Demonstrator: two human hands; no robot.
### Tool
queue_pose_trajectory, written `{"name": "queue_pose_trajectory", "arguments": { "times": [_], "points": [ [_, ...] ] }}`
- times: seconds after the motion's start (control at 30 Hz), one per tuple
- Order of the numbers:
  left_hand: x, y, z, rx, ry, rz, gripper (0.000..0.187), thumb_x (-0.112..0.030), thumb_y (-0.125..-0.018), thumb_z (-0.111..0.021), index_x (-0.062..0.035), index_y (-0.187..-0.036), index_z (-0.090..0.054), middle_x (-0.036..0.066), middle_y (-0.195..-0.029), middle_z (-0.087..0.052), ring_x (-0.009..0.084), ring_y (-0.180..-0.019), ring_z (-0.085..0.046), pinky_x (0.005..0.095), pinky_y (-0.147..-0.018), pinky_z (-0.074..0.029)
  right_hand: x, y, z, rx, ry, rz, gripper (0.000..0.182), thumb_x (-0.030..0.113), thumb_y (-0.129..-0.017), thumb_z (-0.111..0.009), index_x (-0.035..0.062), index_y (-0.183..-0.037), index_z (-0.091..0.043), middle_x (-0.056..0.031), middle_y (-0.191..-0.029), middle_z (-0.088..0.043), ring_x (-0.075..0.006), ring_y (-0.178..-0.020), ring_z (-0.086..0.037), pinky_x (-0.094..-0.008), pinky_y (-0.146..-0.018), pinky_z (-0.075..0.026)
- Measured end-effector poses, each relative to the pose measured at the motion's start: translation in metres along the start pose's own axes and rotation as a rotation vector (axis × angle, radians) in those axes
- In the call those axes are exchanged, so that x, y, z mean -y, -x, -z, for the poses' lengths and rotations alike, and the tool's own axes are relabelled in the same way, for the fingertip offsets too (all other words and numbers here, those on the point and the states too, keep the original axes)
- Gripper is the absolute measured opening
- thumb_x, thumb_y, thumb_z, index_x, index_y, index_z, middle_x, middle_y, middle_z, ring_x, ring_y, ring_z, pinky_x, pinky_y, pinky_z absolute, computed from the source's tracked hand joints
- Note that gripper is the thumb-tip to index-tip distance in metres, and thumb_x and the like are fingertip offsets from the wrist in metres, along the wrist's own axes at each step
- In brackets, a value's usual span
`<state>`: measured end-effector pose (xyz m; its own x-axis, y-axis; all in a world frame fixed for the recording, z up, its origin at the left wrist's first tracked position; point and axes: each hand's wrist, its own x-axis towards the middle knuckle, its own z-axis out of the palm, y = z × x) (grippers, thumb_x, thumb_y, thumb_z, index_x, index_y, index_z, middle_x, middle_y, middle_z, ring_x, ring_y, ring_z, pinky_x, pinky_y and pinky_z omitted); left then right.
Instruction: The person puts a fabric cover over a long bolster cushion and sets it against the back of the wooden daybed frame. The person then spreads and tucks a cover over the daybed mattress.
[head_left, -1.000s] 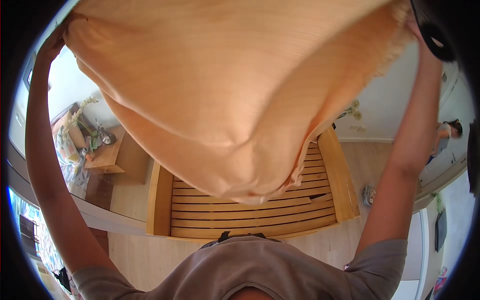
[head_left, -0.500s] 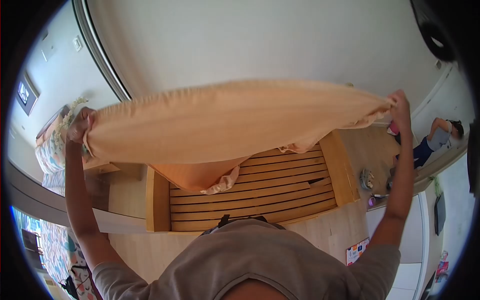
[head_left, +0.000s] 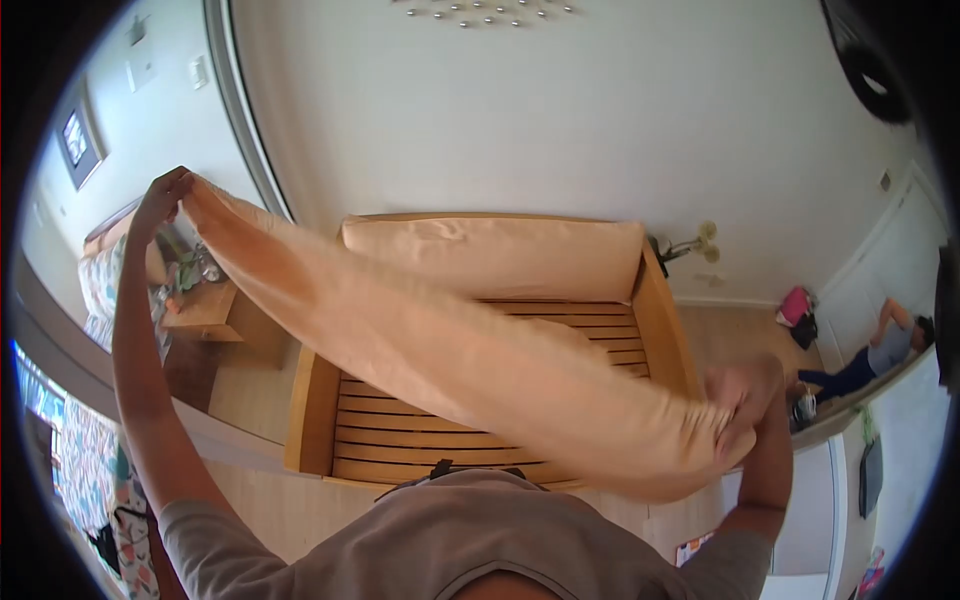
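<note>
1 peach cloth (head_left: pixel 450 348), held diag. above slatted wd. frame (head_left: pixel 312 410): L hand (head_left: pixel 163 202) clutches upper end, R hand (head_left: pixel 750 395) (blurred) lower end.

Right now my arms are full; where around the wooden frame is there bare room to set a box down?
Floor lies bare between the wooden frame and the pink bag at right; the front-left slats are bare too. Crowded: mid-frame, where the left hand and right hand hold the cloth across, and the back, taken by the cushion.

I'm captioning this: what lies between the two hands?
A peach cloth spans from the left hand to the right hand; the head view shows it.
</note>
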<state>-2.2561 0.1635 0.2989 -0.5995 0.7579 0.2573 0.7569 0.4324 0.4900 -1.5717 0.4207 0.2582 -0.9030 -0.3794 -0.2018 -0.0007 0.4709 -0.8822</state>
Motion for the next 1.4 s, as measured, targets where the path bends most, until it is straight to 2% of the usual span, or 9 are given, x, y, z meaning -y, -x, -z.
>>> {"name": "queue_pose_trajectory", "arguments": {
  "times": [0.07, 0.33, 0.43, 0.53, 0.6, 0.87, 1.03, 1.27, 1.4],
  "points": [
    [0.001, 0.012, -0.002, -0.002, 0.360, 0.090, 0.025, -0.034, -0.087, -0.047, -0.0105, -0.094, -0.053, -0.003, -0.068, -0.051, 0.0055, -0.047, -0.048, 0.0210, -0.047, -0.041, 0.013, -0.004, -0.002, 0.199, 0.017, -0.241, 0.022, 0.015, -0.066, -0.074, -0.0004, -0.062, -0.059, -0.0080, -0.055, -0.056, -0.0146, -0.044, -0.051, -0.0278, -0.043, -0.038],
    [-0.041, -0.017, -0.042, 0.164, 0.697, -0.293, 0.032, -0.022, -0.087, -0.046, -0.0054, -0.114, -0.047, 0.005, -0.096, -0.058, 0.0167, -0.085, -0.058, 0.0290, -0.075, -0.047, 0.010, -0.013, 0.016, -1.459, 0.198, 0.399, 0.037, 0.029, -0.069, -0.069, -0.0028, -0.083, -0.059, -0.0073, -0.090, -0.059, -0.0139, -0.077, -0.054, -0.0281, -0.066, -0.041],
    [-0.161, -0.014, -0.089, -0.099, -0.097, -0.585, 0.034, -0.027, -0.088, -0.044, -0.0080, -0.116, -0.050, 0.002, -0.108, -0.056, 0.0179, -0.095, -0.054, 0.0297, -0.086, -0.039, 0.057, -0.056, 0.063, -0.966, 0.477, 0.164, 0.029, 0.026, -0.075, -0.062, -0.0014, -0.081, -0.056, 0.0000, -0.071, -0.052, -0.0090, -0.065, -0.047, -0.0227, -0.059, -0.039],
    [-0.278, 0.073, -0.124, 0.816, 0.658, -0.746, 0.095, -0.075, -0.065, -0.041, -0.0012, -0.126, -0.035, 0.009, -0.118, -0.047, 0.0146, -0.108, -0.044, 0.0290, -0.091, -0.035, 0.083, -0.109, 0.094, -0.954, 0.480, 0.104, 0.027, 0.027, -0.076, -0.062, 0.0033, -0.066, -0.053, 0.0064, -0.057, -0.044, -0.0015, -0.058, -0.043, -0.0182, -0.053, -0.035],
    [-0.294, 0.096, -0.146, 1.082, 0.561, -0.690, 0.090, -0.059, -0.065, -0.061, 0.0040, -0.124, -0.034, 0.010, -0.119, -0.047, 0.0154, -0.104, -0.047, 0.0278, -0.092, -0.037, 0.089, -0.130, 0.117, -0.972, 0.350, 0.093, 0.024, 0.027, -0.076, -0.061, 0.0044, -0.076, -0.054, 0.0054, -0.065, -0.048, -0.0033, -0.056, -0.043, -0.0187, -0.053, -0.036],
    [-0.289, 0.008, -0.044, 0.569, 1.068, -0.355, 0.044, -0.025, -0.085, -0.051, -0.0027, -0.122, -0.041, 0.005, -0.111, -0.053, 0.0131, -0.098, -0.052, 0.0272, -0.085, -0.043, -0.013, -0.132, 0.095, -1.572, 0.616, 0.568, 0.054, 0.030, -0.071, -0.067, 0.0061, -0.112, -0.043, -0.0068, -0.104, -0.050, -0.0144, -0.097, -0.046, -0.0285, -0.078, -0.039],
    [-0.239, 0.005, 0.032, 0.190, 0.838, -0.336, 0.044, -0.025, -0.085, -0.050, -0.0001, -0.120, -0.040, 0.008, -0.111, -0.051, 0.0168, -0.098, -0.051, 0.0293, -0.083, -0.043, -0.183, -0.187, -0.018, -1.818, 0.252, -0.171, 0.100, 0.037, -0.052, -0.078, 0.0068, -0.130, -0.024, -0.0182, -0.123, -0.034, -0.0315, -0.119, -0.026, -0.0400, -0.096, -0.026],
    [-0.183, 0.029, 0.139, -0.217, 0.451, -0.239, 0.043, -0.025, -0.085, -0.048, 0.0034, -0.117, -0.040, 0.013, -0.112, -0.048, 0.0220, -0.098, -0.050, 0.0324, -0.080, -0.044, -0.325, -0.214, -0.077, -1.853, 0.093, -1.273, 0.056, 0.033, -0.063, -0.069, 0.0090, -0.107, -0.042, -0.0135, -0.112, -0.037, -0.0298, -0.108, -0.033, -0.0466, -0.085, -0.032],
    [-0.185, 0.042, 0.180, -0.359, 0.406, -0.242, 0.043, -0.025, -0.085, -0.047, 0.0055, -0.115, -0.039, 0.016, -0.112, -0.047, 0.0249, -0.098, -0.049, 0.0341, -0.079, -0.044, -0.331, -0.157, -0.056, -2.295, -0.210, -1.030, 0.051, 0.035, -0.068, -0.066, 0.0075, -0.104, -0.042, -0.0135, -0.106, -0.045, -0.0285, -0.094, -0.049, -0.0434, -0.073, -0.041]
  ]
}}
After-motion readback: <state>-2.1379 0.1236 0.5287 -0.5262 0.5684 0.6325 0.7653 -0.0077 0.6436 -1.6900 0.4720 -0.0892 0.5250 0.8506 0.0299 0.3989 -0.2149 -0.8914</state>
